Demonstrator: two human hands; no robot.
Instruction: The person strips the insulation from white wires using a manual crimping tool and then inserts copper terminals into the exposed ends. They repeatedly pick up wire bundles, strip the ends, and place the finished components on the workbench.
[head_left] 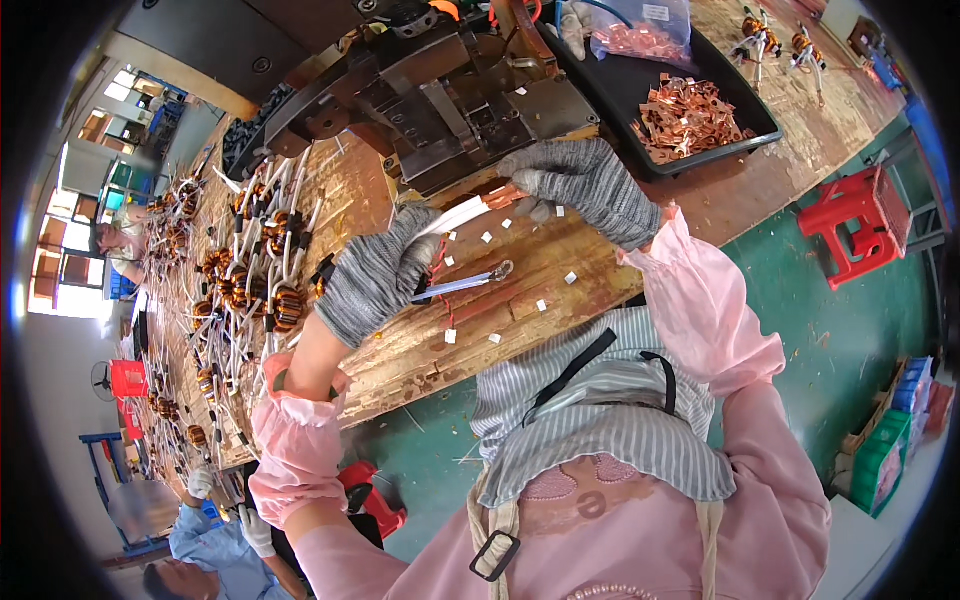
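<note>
A: Where are the leads (458, 216), and which way do they point?

B: The white leads are between the two hands, just on the near side of the press (455, 115). Their long axis runs left to right over the table (400, 385), slanted so that the right end sits a little farther off.

A: What shows at that end?

B: A copper piece (503, 196), roughly in line with the leads and pointing right and slightly far.

A: And the left hand (372, 285)?

B: Gloved in grey knit, it is closed around the left end of the leads. Its forearm comes in from the near left, with the back of the hand turned up.

A: Does the right hand (588, 190) grip too?

B: Yes, its curled fingers pinch the copper piece. The hand reaches left from the wrist, while the forearm rises from the near right.

A: What lies about them?

B: A blue rod (465, 284) with a round tip points right, beside the left hand; whether they touch cannot be told. White bits (570, 277) dot the wood. Far right, a black tray (725, 70) holds copper parts (685, 115); coils (240, 270) crowd the left.
</note>
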